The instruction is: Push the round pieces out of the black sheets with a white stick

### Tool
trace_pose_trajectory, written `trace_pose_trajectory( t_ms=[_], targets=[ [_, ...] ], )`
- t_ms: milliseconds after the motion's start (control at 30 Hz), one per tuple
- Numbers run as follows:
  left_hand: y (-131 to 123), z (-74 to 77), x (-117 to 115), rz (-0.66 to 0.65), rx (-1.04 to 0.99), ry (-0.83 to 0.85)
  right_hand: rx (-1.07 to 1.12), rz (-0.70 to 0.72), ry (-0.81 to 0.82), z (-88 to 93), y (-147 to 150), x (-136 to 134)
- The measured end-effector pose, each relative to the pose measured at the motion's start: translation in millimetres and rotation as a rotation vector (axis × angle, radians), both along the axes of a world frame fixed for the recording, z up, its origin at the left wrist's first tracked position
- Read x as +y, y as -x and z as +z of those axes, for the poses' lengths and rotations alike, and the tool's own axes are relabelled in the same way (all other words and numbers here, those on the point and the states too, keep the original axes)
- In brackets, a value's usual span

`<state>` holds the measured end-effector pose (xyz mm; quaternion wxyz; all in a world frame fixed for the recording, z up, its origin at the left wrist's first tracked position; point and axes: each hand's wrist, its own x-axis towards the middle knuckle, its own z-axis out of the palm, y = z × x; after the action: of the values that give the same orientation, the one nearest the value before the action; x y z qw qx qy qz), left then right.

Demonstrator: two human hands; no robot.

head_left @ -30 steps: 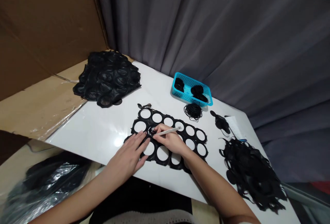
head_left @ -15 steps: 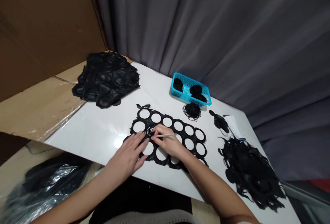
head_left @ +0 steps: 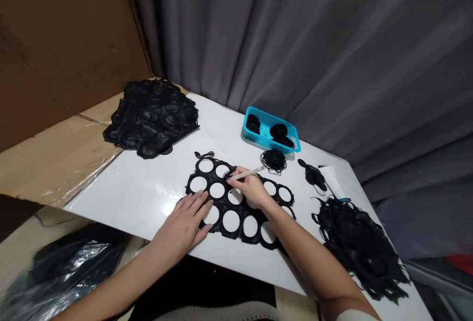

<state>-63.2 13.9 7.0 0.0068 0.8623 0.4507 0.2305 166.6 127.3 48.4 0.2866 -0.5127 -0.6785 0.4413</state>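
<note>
White table [head_left: 148, 188]: left hand [head_left: 181, 225] open on holed black sheet [head_left: 221, 207], right hand [head_left: 251, 188] gripping probably a stylus [head_left: 247, 173], angled up-right

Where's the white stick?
In the head view, the white stick is in the right hand, over the holed black sheet, just below the black coil.

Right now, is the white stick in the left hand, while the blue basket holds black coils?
Not quite: the head view shows the white stick in the right hand, not the left hand. The blue basket does hold black coils.
</note>
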Motion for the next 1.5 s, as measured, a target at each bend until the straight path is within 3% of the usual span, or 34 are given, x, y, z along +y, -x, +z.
trace_pose_trajectory(
  t_ms=[233, 567, 733, 833, 900, 1033, 1100, 1167, 1267, 1367, 1500],
  targets=[
    [-5.6, 1.3, 2.7, 0.027, 0.058, -0.017, 0.046, 0.18, 0.04, -6.4, 13.4, -29.1],
    [-5.1, -1.4, 1.9, 0.02, 0.107, -0.054, 0.011, 0.203, -0.104, -13.2, 17.4, -32.2],
    [-4.2, -3.1, 1.5, 0.015, 0.108, -0.06, -0.164, 0.324, -0.353, -16.2, 21.6, -51.0],
    [-3.5, -2.1, 1.8, 0.014, 0.101, -0.07, -0.303, 0.409, -0.501, -18.1, 19.6, -45.0],
    [-3.1, -1.0, 1.9, 0.012, 0.089, -0.075, -0.35, 0.287, -0.545, -16.4, 11.1, -24.4],
    [-1.4, -0.8, 0.9, 0.0, 0.086, -0.078, -0.333, -0.225, -0.596, -5.2, -18.9, 26.1],
    [0.4, -1.1, 1.2, -0.004, 0.078, -0.07, -0.212, -0.35, -0.532, 1.3, -30.1, 35.9],
    [2.2, 1.6, 4.0, -0.002, 0.051, -0.03, -0.039, -0.363, -0.381, 6.4, -33.2, 30.7],
    [1.5, 16.2, 14.4, 0.007, -0.072, 0.11, 0.235, -0.292, -0.015, 12.2, -24.4, 6.6],
    [-7.0, 40.0, 29.2, 0.0, -0.294, 0.278, 0.49, -0.201, 0.308, 19.4, -10.4, -17.1],
    [-25.2, 62.0, 44.2, 0.011, -0.598, 0.502, 0.73, -0.13, 0.499, 30.5, -0.8, -34.3]
  ],
)
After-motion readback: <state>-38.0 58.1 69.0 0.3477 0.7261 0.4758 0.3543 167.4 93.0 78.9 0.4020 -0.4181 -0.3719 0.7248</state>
